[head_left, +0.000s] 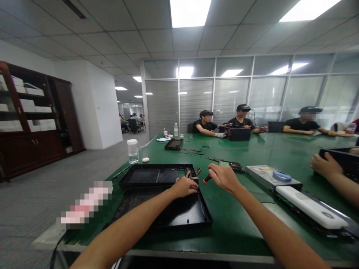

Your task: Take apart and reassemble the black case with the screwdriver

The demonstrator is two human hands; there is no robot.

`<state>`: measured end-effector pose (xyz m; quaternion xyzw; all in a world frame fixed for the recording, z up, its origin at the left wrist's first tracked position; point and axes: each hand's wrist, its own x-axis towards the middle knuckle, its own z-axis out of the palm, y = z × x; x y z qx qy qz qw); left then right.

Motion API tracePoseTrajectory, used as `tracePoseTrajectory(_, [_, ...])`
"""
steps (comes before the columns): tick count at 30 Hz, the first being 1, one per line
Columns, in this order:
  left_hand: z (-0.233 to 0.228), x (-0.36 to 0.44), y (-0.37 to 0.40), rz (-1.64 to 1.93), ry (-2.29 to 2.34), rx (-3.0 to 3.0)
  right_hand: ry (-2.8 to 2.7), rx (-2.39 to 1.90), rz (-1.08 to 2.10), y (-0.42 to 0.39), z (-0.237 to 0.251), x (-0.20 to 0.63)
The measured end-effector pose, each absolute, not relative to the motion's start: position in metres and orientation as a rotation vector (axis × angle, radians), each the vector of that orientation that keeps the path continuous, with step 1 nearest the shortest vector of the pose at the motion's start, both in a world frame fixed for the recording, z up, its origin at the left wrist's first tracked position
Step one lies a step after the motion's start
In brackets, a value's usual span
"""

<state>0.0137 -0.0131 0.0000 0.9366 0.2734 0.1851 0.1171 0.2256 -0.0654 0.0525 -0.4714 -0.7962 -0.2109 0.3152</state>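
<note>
Two shallow black plastic housing halves lie side by side on the green table, the nearer half (168, 209) glossy inside and the farther half (150, 175) with ribs and a bundle of wires (191, 175) at its right end. My left hand (184, 187) is closed near those wires, at the right edge where the halves meet; what its fingers pinch is hidden. To the right of the housing, my right hand (223, 177) grips a screwdriver (206, 178) with a red and black handle, its shaft pointing down and left toward my left hand.
A lidded plastic jar (132, 151) stands at the back left. To the right are a circuit board piece (234, 166), a metal drive unit (269, 176) and a long white device (311, 207). A co-worker's hand (327, 166) holds a black case at far right. Several people sit across the table.
</note>
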Motion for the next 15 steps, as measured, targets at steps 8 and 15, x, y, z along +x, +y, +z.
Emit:
tracePoseTrajectory(8, [-0.0006, 0.0133, -0.0129, 0.551, 0.842, 2.771, -2.130, -1.187, -0.348, -0.0590, 0.0492, 0.2306])
tracePoseTrajectory(15, [0.0012, 0.0131, -0.0151, 0.547, 0.845, 2.765, -2.109, -1.208, -0.260, -0.0571, 0.0487, 0.2334])
